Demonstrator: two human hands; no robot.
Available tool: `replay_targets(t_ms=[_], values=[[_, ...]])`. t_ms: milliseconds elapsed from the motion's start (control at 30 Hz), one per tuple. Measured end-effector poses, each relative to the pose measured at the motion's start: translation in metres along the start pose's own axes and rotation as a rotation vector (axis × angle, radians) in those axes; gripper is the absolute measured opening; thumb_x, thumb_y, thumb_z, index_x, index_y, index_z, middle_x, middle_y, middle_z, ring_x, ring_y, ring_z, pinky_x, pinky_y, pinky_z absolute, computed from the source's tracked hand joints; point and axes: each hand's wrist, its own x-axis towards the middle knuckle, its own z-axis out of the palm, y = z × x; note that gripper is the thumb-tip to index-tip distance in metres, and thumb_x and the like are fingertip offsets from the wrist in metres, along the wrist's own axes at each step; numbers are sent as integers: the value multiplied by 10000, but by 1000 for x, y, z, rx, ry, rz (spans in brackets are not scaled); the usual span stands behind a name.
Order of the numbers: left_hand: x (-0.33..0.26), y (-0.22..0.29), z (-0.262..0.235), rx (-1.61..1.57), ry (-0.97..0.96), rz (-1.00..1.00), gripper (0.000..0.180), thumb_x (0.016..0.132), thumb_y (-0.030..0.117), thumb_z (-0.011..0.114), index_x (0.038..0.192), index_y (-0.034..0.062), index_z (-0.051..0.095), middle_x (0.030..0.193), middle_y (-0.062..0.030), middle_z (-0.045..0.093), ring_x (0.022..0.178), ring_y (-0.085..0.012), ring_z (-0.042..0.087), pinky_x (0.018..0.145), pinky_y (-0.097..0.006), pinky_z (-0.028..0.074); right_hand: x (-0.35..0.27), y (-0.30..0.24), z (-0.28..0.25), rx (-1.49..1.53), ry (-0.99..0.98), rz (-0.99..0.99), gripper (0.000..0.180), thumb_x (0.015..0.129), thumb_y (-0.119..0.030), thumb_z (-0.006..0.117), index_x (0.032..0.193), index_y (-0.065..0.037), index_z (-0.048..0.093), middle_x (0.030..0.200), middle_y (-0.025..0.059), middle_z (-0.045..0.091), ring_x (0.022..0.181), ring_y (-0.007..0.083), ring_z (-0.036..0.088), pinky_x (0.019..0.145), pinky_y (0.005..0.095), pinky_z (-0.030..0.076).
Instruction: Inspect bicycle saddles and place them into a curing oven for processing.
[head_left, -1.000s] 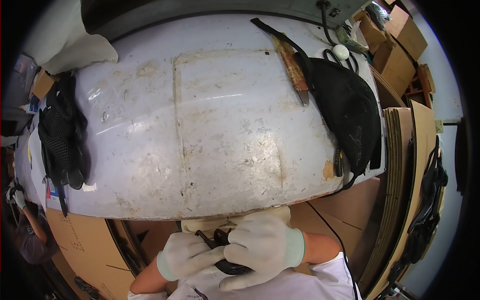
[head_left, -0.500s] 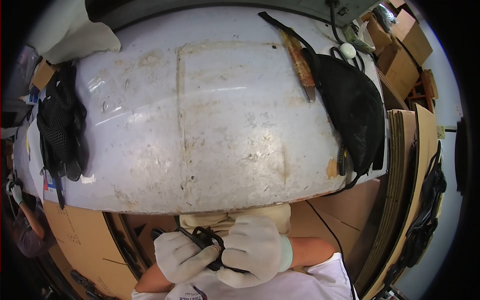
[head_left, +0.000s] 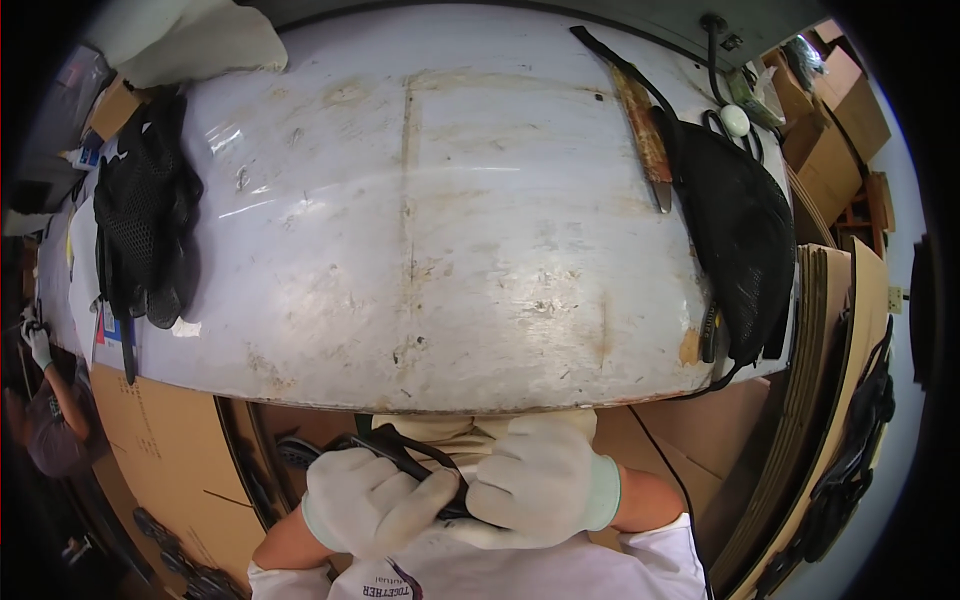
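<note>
Close to my body, below the table's near edge, both gloved hands hold one black, strap-like piece (head_left: 400, 452) with a narrow loop on top. My left hand (head_left: 372, 500) is closed around its left part, thumb laid along it. My right hand (head_left: 540, 485) grips the other end, fingers curled and knuckles up. Its lower part is hidden between the white gloves, so I cannot make out its full shape. On the table (head_left: 480, 240), a black mesh piece with straps (head_left: 740, 240) lies at the right, and a pile of black mesh pieces (head_left: 150, 220) lies at the left.
A blade with a worn brown handle (head_left: 642, 130) and a dark, slim tool (head_left: 709, 335) lie beside the right mesh piece. A white ball-shaped object (head_left: 734, 121) sits behind. Cardboard sheets (head_left: 825, 330) stand right. Another person (head_left: 62, 420) works at far left.
Both hands have moved slightly apart, still holding the black piece, and more of it shows at the upper left. The whole view has shifted, with the table's contents sliding rightward.
</note>
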Motion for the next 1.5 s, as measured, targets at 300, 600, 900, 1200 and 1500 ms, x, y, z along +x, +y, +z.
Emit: replay_targets(t_ms=[300,600,900,1200,1500], values=[[9,12,-13,84,-61,17,217,814,32,747,1003,42,640,571,41,461,426,-125,426,395,-287,288,1,5,0,45,-22,23,398,827,-406,791,626,-141,573,615,6,480,542,190,505,508,335,385],[11,7,-30,122,-49,91,202,894,111,717,1051,50,606,702,-11,551,567,-170,514,494,-313,394,-9,21,12,-48,96,-155,410,779,-408,816,625,-132,555,617,2,453,546,193,480,510,333,392],[-96,-28,-50,-503,404,-793,865,983,749,461,1059,-82,689,1016,-192,739,918,-294,712,815,-414,570,-23,51,-14,217,225,-13,428,792,-381,839,673,-27,630,593,67,504,487,258,496,454,369,366],[-24,3,-51,-453,378,-848,878,977,749,442,818,-73,705,683,-168,674,603,-309,670,569,-389,502,-16,49,-27,353,196,-75,427,767,-378,864,651,-39,632,563,57,496,457,250,482,446,375,353],[-30,9,-63,-540,181,-662,823,1045,655,403,865,-82,723,753,-167,710,645,-336,697,599,-391,537,-25,43,-34,249,190,-155,486,694,-488,869,663,-63,636,568,24,475,467,225,496,453,327,373]])
